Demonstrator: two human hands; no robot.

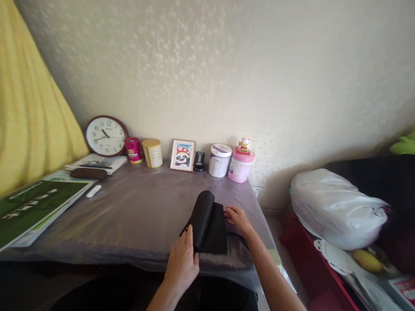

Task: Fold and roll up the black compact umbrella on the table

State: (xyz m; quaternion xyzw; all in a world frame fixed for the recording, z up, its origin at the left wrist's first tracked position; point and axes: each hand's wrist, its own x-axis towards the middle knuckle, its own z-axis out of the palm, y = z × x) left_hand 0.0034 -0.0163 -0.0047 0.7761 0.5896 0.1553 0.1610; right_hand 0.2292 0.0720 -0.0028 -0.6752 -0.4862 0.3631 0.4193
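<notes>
A black roll-up pouch lies near the table's front edge, partly rolled, with a flat flap on its right side. A dark strap trails from it to the right, passing under my right forearm. My left hand grips the near end of the roll, fingers along its left side and thumb at the bottom. At the flap's right edge, my right hand has its fingers bent and the fingertips at the black material. Whatever is inside the roll is hidden.
Along the wall stand a clock, a pink can, a yellow-lidded tin, a panda picture, a white tub and a pink tub with a cat figurine. Green booklets lie left. A red bin stands right.
</notes>
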